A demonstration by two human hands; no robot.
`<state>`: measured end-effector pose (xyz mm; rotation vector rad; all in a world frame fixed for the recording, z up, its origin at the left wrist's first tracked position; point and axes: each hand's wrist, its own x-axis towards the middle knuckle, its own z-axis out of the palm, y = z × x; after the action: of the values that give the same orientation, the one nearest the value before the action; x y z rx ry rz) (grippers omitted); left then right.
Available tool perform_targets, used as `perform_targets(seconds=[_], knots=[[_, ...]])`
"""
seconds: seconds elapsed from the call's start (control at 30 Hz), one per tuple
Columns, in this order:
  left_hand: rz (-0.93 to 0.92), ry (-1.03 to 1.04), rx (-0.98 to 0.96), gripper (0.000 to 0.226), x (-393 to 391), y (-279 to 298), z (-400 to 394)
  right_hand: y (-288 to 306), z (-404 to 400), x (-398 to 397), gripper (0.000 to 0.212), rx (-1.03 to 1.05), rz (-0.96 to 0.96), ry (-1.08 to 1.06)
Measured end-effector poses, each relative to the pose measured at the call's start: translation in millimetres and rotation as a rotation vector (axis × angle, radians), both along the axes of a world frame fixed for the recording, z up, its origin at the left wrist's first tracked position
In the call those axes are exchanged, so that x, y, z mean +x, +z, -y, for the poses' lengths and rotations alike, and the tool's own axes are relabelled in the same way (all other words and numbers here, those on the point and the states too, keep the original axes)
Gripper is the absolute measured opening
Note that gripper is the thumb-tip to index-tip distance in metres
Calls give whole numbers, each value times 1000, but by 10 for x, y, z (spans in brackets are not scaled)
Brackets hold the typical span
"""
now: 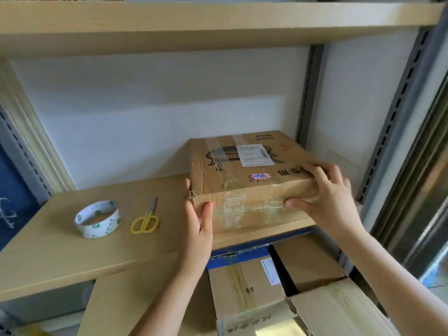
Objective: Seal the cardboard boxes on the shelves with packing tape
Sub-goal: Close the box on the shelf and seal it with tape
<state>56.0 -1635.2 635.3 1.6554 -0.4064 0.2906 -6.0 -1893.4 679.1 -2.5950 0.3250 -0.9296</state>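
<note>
A flat cardboard box (pixel 244 180) with a white label and clear tape across its top and front lies on the wooden shelf (pixel 72 243), at the right. My left hand (pixel 197 221) holds its near left corner, thumb on the front face. My right hand (pixel 324 192) grips the near right corner, fingers over the top and thumb on the front. A roll of white tape with green print (pixel 98 219) lies at the left of the shelf. Yellow-handled scissors (pixel 145 220) lie between the roll and the box.
Another wooden shelf (pixel 218 23) runs overhead. Below the working shelf stand several more cardboard boxes (pixel 244 294), one with tape along its seam. Grey slotted metal uprights (pixel 397 112) frame the right side. A white wall is behind.
</note>
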Motion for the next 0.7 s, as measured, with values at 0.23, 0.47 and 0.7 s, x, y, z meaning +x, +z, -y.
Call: perform_targets(seconds=[0.23,0.47,0.7], knots=[[124,104,38,76,-35,30,157,-29,63,39,93,15,8,4],[1,-242,160,81,71,62,-471,12,216,25,96,-156,-187,-62],[92,510,974,54,537,81,-1016,366,-417,-57,70,-178,180,99]])
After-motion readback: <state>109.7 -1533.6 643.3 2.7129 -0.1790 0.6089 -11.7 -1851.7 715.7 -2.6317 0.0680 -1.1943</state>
